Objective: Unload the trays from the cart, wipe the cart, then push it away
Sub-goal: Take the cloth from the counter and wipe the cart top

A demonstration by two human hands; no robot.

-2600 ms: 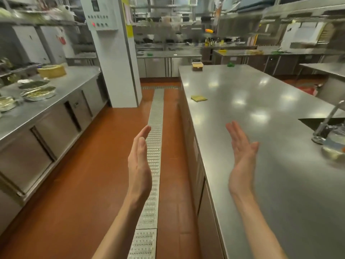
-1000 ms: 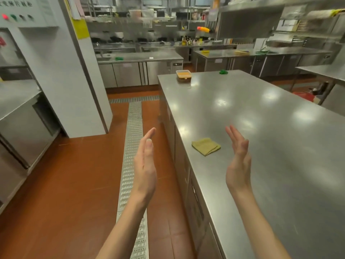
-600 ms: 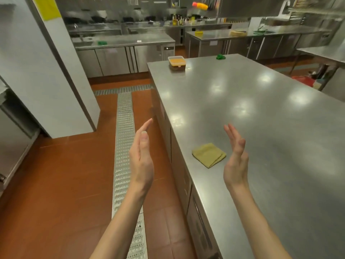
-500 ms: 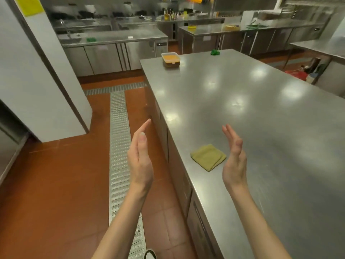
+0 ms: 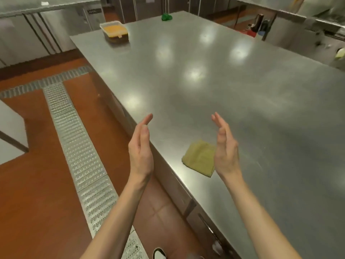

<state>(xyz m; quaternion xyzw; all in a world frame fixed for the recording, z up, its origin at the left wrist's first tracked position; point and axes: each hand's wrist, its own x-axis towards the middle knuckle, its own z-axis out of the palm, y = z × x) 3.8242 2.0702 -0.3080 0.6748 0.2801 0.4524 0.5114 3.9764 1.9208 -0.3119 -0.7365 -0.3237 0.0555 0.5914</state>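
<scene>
A folded yellow-green cloth [image 5: 199, 158] lies near the left edge of a long steel counter [image 5: 233, 86]. My right hand [image 5: 225, 148] hovers just above the cloth's right side, palm turned inward, fingers straight, holding nothing. My left hand [image 5: 141, 148] is raised over the counter's left edge, palm facing the right hand, fingers straight and empty. No cart or trays are in view.
A plastic container with orange contents [image 5: 115, 33] stands at the counter's far left corner, a green object [image 5: 166, 16] at the far end. A metal floor drain grate [image 5: 80, 152] runs along the red floor on the left. More steel counters [image 5: 298, 14] stand behind.
I have walked forward along the counter and looked down; the cloth has come from far ahead to just under my right hand. Both hands stay raised, open and empty.
</scene>
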